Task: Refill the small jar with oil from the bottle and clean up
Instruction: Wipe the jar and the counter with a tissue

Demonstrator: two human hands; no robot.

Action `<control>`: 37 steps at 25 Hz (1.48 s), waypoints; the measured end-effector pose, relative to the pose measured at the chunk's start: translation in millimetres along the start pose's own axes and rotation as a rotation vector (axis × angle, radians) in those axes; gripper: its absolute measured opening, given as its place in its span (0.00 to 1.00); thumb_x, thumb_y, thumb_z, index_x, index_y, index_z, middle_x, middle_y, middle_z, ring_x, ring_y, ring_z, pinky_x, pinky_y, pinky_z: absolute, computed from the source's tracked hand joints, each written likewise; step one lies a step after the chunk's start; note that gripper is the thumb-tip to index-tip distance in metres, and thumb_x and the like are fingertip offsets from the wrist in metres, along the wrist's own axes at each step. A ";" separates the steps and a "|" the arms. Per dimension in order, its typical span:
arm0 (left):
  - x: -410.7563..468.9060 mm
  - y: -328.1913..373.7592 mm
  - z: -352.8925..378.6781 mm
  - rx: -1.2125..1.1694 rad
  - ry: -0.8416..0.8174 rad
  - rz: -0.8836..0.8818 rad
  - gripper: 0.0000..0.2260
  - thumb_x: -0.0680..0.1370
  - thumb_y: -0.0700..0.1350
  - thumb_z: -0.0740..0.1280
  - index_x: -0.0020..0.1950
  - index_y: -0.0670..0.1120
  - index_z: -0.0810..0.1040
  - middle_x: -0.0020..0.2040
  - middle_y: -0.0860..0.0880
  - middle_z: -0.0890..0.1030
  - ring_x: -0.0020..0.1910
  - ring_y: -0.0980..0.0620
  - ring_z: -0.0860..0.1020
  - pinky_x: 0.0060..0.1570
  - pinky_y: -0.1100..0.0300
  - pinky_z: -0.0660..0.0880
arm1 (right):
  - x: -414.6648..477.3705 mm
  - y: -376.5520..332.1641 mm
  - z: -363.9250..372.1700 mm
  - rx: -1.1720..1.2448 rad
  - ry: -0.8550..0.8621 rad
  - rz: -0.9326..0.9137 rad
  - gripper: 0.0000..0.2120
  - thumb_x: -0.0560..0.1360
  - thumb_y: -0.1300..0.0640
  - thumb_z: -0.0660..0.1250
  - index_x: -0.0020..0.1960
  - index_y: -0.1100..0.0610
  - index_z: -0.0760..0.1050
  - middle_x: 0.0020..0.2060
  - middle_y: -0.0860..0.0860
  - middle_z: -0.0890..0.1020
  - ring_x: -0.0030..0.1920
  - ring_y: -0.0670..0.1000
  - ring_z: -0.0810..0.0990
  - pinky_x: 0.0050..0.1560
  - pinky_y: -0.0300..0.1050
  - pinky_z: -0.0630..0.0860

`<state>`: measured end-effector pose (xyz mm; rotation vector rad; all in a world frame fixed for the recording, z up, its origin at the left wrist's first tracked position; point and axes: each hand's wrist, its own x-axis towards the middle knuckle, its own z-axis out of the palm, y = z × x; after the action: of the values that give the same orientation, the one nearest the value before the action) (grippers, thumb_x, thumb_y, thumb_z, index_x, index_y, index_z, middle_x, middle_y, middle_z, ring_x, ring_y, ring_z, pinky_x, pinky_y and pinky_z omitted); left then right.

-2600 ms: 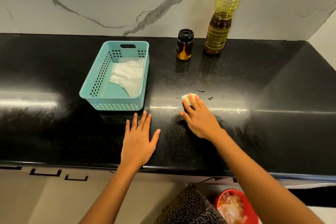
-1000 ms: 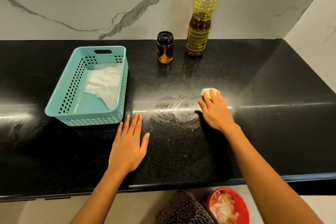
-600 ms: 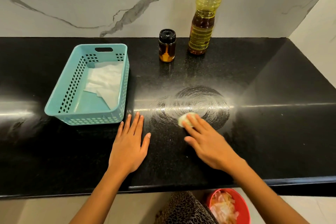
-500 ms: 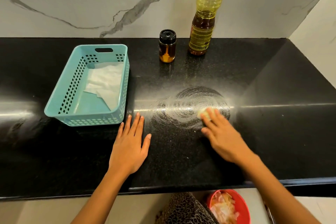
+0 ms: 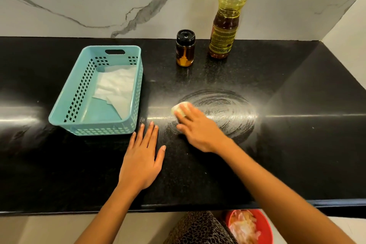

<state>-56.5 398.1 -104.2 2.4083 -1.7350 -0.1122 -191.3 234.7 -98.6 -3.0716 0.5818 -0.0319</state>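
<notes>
Left hand (image 5: 141, 161) lies flat; right hand (image 5: 198, 130) presses a tissue wad (image 5: 179, 109) with straight fingers, which may merely spread the oil smear (image 5: 227, 111) wider.

teal basket (image 5: 136, 93), black speckled counter (image 5: 297, 154)

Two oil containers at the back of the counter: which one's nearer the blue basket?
The small jar with the black lid. It stands between the basket and the taller red-capped bottle, which sits farther right.
</notes>
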 end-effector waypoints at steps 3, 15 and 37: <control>-0.6 -0.1 0.0 -0.043 0.000 0.003 0.31 0.76 0.61 0.38 0.75 0.47 0.47 0.75 0.53 0.44 0.74 0.53 0.38 0.72 0.56 0.39 | -8.6 79.0 -10.2 -0.064 -0.088 0.284 0.17 0.81 0.53 0.49 0.63 0.58 0.69 0.71 0.58 0.62 0.70 0.64 0.57 0.67 0.59 0.59; 0.3 -0.2 -0.3 -0.025 0.006 -0.001 0.31 0.76 0.61 0.39 0.75 0.47 0.48 0.75 0.52 0.47 0.74 0.54 0.40 0.72 0.58 0.39 | 57.6 17.7 -7.1 0.197 0.000 0.149 0.25 0.77 0.55 0.50 0.72 0.61 0.57 0.73 0.60 0.58 0.72 0.60 0.54 0.72 0.52 0.55; 0.3 0.0 0.0 -0.034 -0.023 0.003 0.32 0.74 0.62 0.37 0.74 0.47 0.45 0.74 0.53 0.44 0.74 0.54 0.39 0.72 0.56 0.39 | -57.5 130.2 -23.8 0.217 0.107 0.788 0.19 0.76 0.58 0.53 0.66 0.58 0.65 0.65 0.57 0.67 0.66 0.58 0.62 0.66 0.52 0.62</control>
<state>-56.4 397.7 -104.2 2.3895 -1.7325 -0.1680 -292.9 134.3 -78.3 -2.4396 1.6095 -0.2279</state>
